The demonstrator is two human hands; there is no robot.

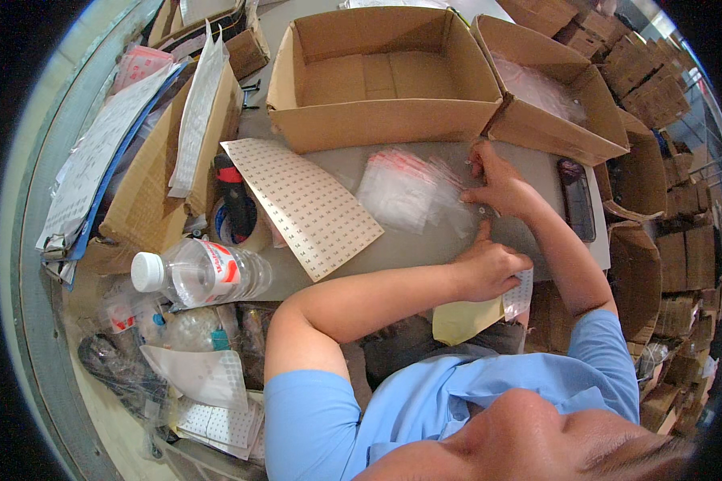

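Note:
My left hand reaches across from the left, its index finger stretched toward the tabletop and its other fingers curled on a sheet of small labels. The sheet's yellowish part hangs below the hand. Farther off, my right hand is open, with thumb and index finger spread over the grey table. Its thumb is beside a loose pile of clear zip bags with red strips at the top. Tiny pale spots show near the fingertips, too small to name. Left of the bags lies a tan sheet of printed stickers.
Along the far edge stand an open cardboard box and another box with clear bags. A dark phone lies at the right. At the left are a plastic bottle, a tape roll and clipped papers.

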